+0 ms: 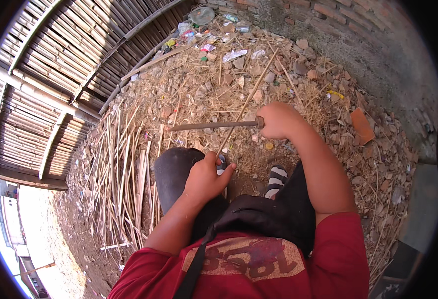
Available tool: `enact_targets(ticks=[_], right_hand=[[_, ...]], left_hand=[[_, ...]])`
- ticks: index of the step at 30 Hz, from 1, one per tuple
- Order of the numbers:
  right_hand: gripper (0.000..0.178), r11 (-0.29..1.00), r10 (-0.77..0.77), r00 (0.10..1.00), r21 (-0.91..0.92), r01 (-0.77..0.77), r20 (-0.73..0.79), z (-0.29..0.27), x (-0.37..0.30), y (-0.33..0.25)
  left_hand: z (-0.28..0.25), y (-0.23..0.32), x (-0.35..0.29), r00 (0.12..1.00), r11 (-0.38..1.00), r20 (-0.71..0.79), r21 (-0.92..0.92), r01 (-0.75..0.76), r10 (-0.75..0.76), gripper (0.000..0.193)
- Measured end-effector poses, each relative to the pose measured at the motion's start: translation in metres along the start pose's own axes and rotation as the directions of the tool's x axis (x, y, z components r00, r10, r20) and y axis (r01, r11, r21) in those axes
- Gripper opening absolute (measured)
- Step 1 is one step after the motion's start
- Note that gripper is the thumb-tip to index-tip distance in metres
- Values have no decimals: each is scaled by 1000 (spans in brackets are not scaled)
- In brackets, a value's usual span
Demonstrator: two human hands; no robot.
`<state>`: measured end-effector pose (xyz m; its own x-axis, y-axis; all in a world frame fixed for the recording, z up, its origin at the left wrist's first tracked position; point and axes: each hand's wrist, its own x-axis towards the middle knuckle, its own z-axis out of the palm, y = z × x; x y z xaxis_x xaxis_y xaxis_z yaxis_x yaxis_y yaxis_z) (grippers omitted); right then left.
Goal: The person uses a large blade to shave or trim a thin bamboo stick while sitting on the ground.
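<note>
Blade point(211, 126) points left while the stick point(251, 94) slants forward-right.

Brick wall point(323, 27), upper right; bamboo screen point(39, 112), left, partly sunlit; rubble-strewn ground point(348, 169).

The knife point(204, 126) has a long, narrow, dark brown blade that points left, its handle inside the right hand point(280, 121). The thin tan stick point(255, 89) slants forward and right from the left hand point(205, 174), crossing the blade in view; contact is unclear.
</note>
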<state>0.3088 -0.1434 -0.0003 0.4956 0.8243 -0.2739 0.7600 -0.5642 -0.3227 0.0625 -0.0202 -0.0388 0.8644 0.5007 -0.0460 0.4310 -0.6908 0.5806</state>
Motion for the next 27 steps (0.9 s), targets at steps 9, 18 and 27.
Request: enact_targets(ticks=[9,18,27], right_hand=[[26,993,-90,996,-78,88,-25,4,-4,-10],[30,987,110,993,119,-104,-49,1,8,37],[31,968,117,986,233,-88,-115,19,28,60]], left_hand=[[1,2,4,1000,1000,-7,19,-8,8,48],[1,2,6,999,1000,25,-2,-27,27,48],[-7,6,8,996,999,84,-32,-2,5,51]])
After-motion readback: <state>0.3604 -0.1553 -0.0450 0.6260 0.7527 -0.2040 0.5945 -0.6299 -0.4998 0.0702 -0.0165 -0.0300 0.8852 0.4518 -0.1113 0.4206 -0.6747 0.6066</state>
